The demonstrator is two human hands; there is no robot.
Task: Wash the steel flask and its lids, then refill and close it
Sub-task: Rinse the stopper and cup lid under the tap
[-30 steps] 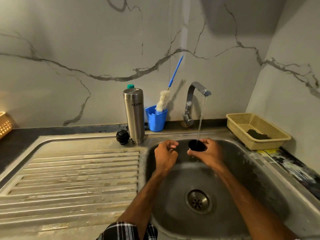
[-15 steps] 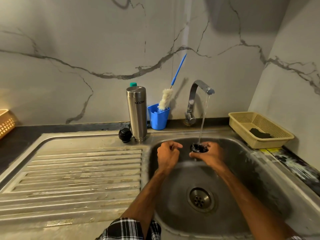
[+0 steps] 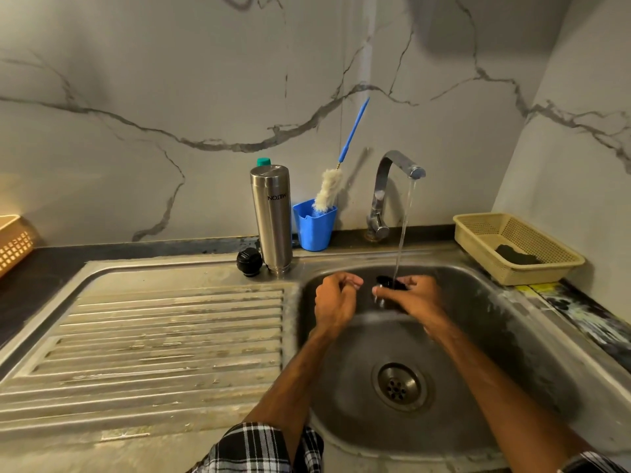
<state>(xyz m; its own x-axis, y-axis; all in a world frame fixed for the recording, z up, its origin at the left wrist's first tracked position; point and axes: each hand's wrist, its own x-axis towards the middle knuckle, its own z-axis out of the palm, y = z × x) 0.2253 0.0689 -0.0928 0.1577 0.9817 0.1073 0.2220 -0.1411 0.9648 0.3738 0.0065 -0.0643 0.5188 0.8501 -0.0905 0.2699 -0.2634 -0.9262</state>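
The steel flask (image 3: 272, 216) stands upside down on the sink ledge, left of the basin. A black inner lid (image 3: 249, 261) lies beside its base. My right hand (image 3: 415, 295) grips the dark cup lid (image 3: 387, 283) over the basin, and the tap's stream runs into it. My left hand (image 3: 336, 300) hovers just left of the lid with its fingers curled and nothing in them.
The tap (image 3: 392, 186) runs above the steel sink (image 3: 495, 339). A blue cup (image 3: 314, 228) holds a bottle brush (image 3: 329, 189). A green-capped bottle (image 3: 263, 162) stands behind the flask. A beige basket (image 3: 512, 247) with a scrubber sits right; the ribbed drainboard (image 3: 153, 343) lies left.
The cup lid has tipped in my right hand from mouth-up toward its side under the stream. My left hand stays beside it.
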